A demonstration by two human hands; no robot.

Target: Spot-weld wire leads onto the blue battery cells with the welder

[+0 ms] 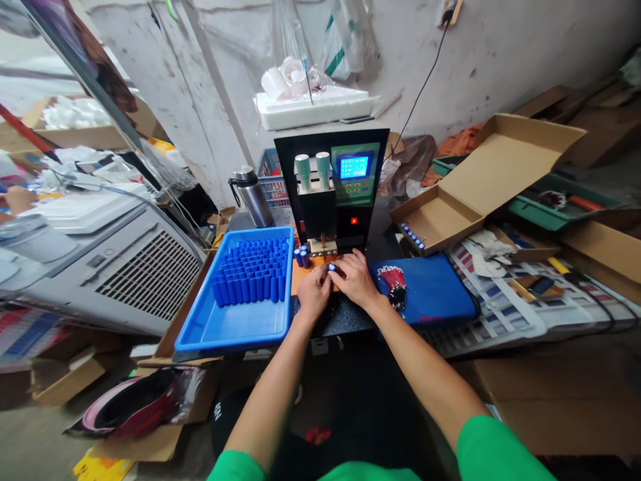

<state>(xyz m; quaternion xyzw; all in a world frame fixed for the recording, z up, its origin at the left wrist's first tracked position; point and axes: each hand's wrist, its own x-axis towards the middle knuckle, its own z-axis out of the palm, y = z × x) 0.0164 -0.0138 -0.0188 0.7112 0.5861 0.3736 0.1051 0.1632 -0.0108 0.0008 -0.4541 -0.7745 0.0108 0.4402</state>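
In front of the black spot welder (320, 200), my left hand (314, 292) and my right hand (354, 277) meet. Their fingers are closed together round a blue battery cell (332, 267), mostly hidden by the fingers. Just left of my fingertips, a few blue battery cells (302, 256) stand upright on the orange mat (296, 280). The blue tray (235, 331) to my left holds many upright blue cells (250, 274). Right of my right hand, red and black wire leads (394, 284) with white ends lie on a blue pad (435, 294).
An open cardboard box (451, 214) with several cells stands at the right. Behind the tray is a steel flask (250, 197). A foam tray (315, 107) rests on the welder, whose screen is lit. An air cooler (135, 267) stands left. Another person's hand (19, 199) shows far left.
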